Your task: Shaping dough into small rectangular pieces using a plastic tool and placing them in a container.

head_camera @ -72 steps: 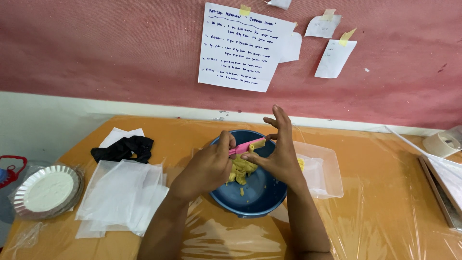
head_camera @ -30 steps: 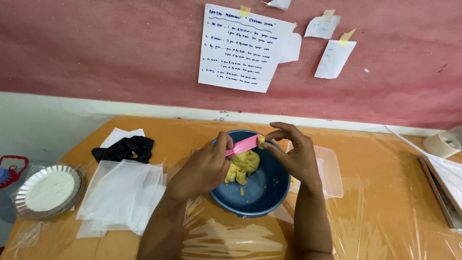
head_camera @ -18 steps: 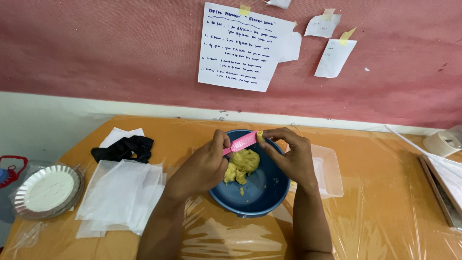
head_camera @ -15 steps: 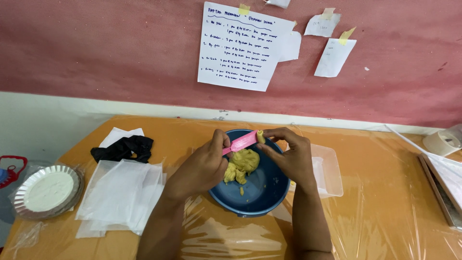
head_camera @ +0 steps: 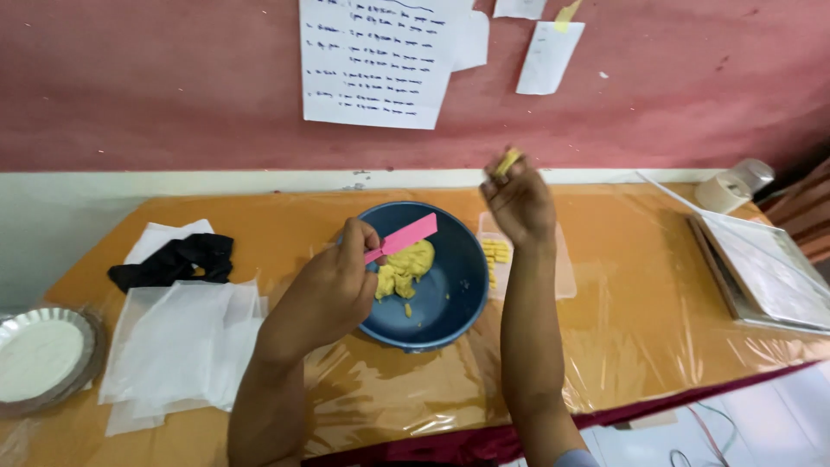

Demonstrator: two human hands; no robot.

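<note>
A dark blue bowl [head_camera: 458, 285] sits mid-table with a lump of yellow dough [head_camera: 405, 268] inside. My left hand [head_camera: 324, 290] is at the bowl's left rim and holds a flat pink scraper [head_camera: 405, 238] that points up and right over the dough. Above the far right rim, my right hand [head_camera: 519, 203] is raised and pinches a small yellow dough piece [head_camera: 507, 162] at its fingertips. Behind the right wrist lies a clear plastic tray [head_camera: 564, 268] holding several small yellow dough pieces [head_camera: 495, 253].
The table [head_camera: 657, 294] is orange under clear plastic film. White paper sheets [head_camera: 173, 346] and a black cloth [head_camera: 173, 259] lie at left, a foil pan [head_camera: 43, 359] at far left. A flat tray [head_camera: 765, 268] and tape roll [head_camera: 726, 190] are at right. Papers hang on the red wall.
My right hand has lifted away from the scraper and bowl, up and to the right, with a small dough piece pinched in it. The left hand and scraper stayed over the bowl.
</note>
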